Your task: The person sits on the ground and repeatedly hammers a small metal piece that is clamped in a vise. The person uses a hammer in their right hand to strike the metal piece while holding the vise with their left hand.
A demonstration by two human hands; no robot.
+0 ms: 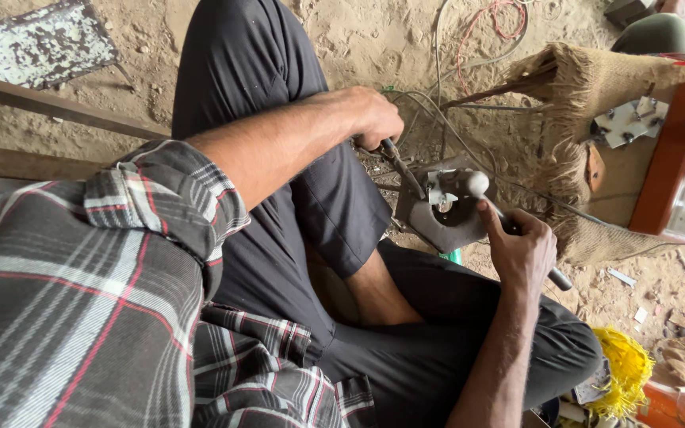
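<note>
Rusted metal plate [45, 43]: flaked white paint, lying on the sandy ground at upper left, beside a long steel bar [57, 111] running diagonally

Plaid sleeve [105, 293]: grey, white and red check, rolled at the forearm, over dark trousers [279, 158] of a seated, cross-legged person

Left hand [374, 117]: fingers closed in a fist around the handle of a screwdriver [402, 166]; the tool's long axis slants from upper left to lower right, tip pointing down into the grey part

Grey metal fitting [441, 214]: curved cast body with a round opening, held above the lap at centre frame, just beside the knee; a dark rod handle [552, 273] runs out of it toward the lower right

Right hand [521, 246]: fingers wrapped around the rod handle, thumb pressed up against the fitting's edge

Loose wires [445, 95]: grey and red, trailing over the sand behind

Burlap sack [580, 95]: frayed, at right, under a wooden board [671, 158]

Yellow fibre bundle [624, 372]: lower right corner
</note>
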